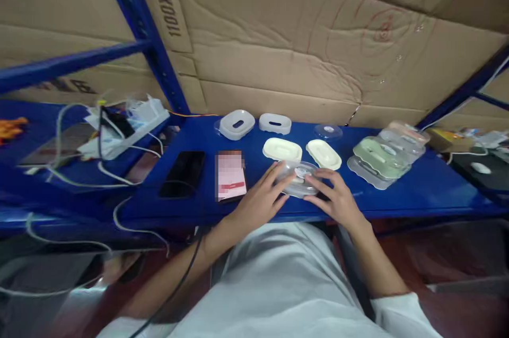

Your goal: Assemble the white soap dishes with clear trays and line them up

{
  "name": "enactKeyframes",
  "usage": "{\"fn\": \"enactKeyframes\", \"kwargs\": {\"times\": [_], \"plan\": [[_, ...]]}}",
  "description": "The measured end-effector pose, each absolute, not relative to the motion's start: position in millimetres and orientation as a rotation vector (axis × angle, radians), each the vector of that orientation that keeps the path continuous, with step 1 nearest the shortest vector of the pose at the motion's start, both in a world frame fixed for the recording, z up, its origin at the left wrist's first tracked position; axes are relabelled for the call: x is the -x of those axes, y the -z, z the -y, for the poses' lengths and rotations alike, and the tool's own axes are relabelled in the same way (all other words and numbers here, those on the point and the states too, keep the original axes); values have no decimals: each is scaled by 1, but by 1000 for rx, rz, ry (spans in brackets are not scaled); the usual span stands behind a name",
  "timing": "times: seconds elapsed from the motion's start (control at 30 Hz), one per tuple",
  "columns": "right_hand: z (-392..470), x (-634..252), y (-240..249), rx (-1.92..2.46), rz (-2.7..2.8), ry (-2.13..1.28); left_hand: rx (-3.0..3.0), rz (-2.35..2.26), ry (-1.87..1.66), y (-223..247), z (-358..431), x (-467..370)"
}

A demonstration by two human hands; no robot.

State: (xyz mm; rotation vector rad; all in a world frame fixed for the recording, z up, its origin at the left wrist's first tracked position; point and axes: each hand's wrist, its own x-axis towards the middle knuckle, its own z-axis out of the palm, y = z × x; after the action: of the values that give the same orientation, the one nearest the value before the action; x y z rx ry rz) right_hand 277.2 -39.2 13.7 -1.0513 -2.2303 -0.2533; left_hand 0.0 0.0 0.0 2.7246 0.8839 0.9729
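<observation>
Holding a clear plastic case point(299, 179) from both sides at the near edge of the blue worktop point(421, 189): left hand point(260, 201) with fingers spread along the case's left rim, right hand point(334, 197) with fingers curled against its right rim, neither fully closed round it. Lying flat on the worktop, just in front of two cream oval dishes point(282, 149) and point(323, 154), with something pale and round showing through the lid. Judged as pressing or seating the clear lid onto its base. Best done with even pressure from both sides, thumbs near the front edge, case kept flat rather than tipped, so that thin plastic snaps shut without buckling. Worth keeping it clear of the worktop's edge, very near here. Well apart to the right, a stack of clear-packed green pieces point(379, 157); further back, two white oval trays point(237, 123) and point(274, 123) and a small clear lid point(328, 130). To the left, a phone with a lit screen point(230, 175) beside a dark phone point(183, 173), then a power strip point(131, 124) with trailing cables.
</observation>
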Motion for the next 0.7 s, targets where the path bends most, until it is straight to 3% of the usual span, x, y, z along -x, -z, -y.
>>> {"fn": "enactKeyframes", "kwargs": {"times": [0.3, 0.5, 0.6, 0.7], "plan": [[43, -279, -14, 1064, 2239, 307, -2663, -904, -966, -2, 0, 0], [39, -272, -18, 1228, 2249, -6, -2682, -921, -1022, -3, -1, 0], [37, -271, -34, 1272, 2336, -73, -2651, -936, -1047, -8, 2, 0], [31, -283, -73, 1294, 2370, 72, -2564, -965, -1106, -14, 6, 0]]}}
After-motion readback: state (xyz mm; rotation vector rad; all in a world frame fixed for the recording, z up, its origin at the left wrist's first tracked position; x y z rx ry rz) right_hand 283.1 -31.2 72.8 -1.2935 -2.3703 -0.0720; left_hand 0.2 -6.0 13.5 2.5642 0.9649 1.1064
